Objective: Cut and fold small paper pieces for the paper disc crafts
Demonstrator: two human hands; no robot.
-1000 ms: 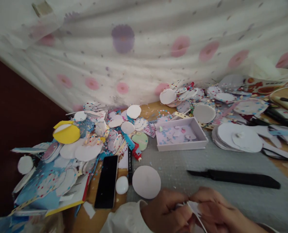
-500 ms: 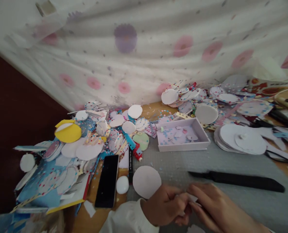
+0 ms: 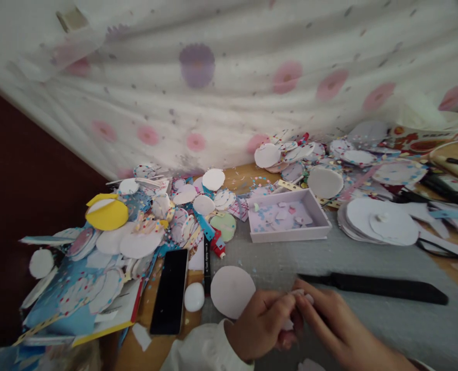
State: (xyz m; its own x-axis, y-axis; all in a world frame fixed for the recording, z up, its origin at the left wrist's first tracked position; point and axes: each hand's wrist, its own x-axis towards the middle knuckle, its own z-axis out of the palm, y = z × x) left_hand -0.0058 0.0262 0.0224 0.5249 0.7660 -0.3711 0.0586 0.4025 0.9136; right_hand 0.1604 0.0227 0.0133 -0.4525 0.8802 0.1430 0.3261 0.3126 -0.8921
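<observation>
Where the two hands meet at the bottom centre of the frame, the left hand and the right hand both pinch a small white scrap of paper between their fingertips, the scrap held just above the grey felt mat and mostly hidden by the fingers. A white sleeve covers the left wrist at the lower edge. Just left of the left hand lies a plain white paper disc, its right edge tucked under the knuckles. Further left, a white oval pebble sits beside a black smartphone, and a black marker pen lies between them and the disc. To the right of the hands, a long black knife-like tool stretches across the mat toward the right edge, its near end just beside the right fingertips. Between that tool and the shallow white cardboard tray in the centre, the mat lies bare, the widest open strip in view. The left half holds a heap of paper circles and a yellow paper disc; a stack of white paper discs crowds the right. A white curtain with pink dots closes off the upper frame.
</observation>
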